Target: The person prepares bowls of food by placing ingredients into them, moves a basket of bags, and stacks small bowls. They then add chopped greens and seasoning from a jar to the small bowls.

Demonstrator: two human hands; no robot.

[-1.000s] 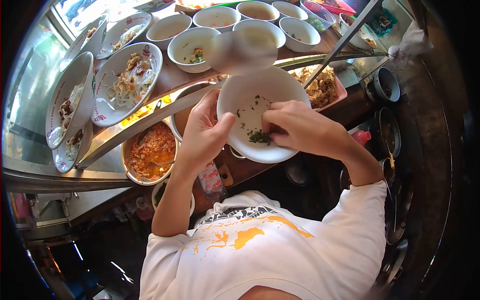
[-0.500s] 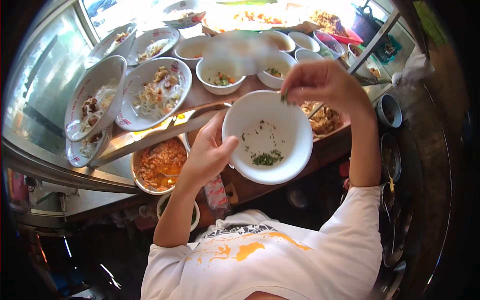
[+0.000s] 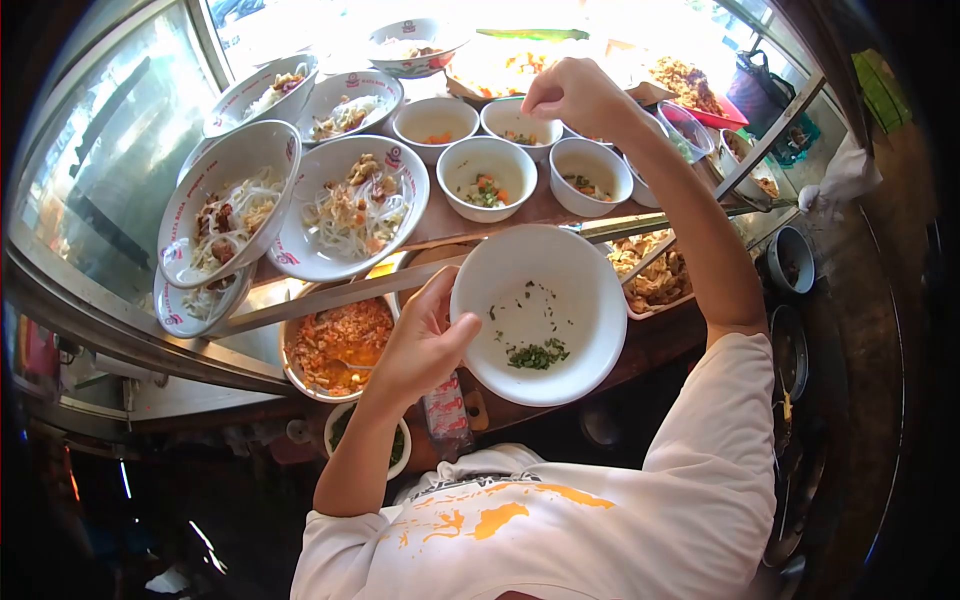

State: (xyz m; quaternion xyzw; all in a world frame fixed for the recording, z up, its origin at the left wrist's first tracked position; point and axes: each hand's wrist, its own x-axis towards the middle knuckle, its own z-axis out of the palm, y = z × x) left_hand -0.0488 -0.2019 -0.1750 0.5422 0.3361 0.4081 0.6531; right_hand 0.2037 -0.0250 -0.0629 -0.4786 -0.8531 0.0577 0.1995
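Note:
My left hand (image 3: 425, 340) grips the rim of a white bowl (image 3: 590, 290), thumb inside, tilted toward me. A small heap of chopped green herbs (image 3: 538, 354) lies low in it, with loose bits stuck higher up. My right hand (image 3: 580, 98) is raised with its fingers pinched above a small white bowl (image 3: 522, 128) in the back row. Its fingertips hide the pinch of herbs seen there a moment before. Nearer me stand a small bowl with chopped vegetables (image 3: 486, 192) and another small bowl (image 3: 590, 178).
Large bowls of white noodles (image 3: 350, 210) crowd the shelf's left. Below the metal rail (image 3: 330, 296) sit a pot of red-orange sauce (image 3: 340, 345) and a tray of shredded meat (image 3: 655, 270). A bowl of greens (image 3: 398, 445) is by my left forearm.
My right hand has moved from the held bowl's rim up and forward over the back row of small bowls. The left hand still holds the white bowl, slightly lower in view.

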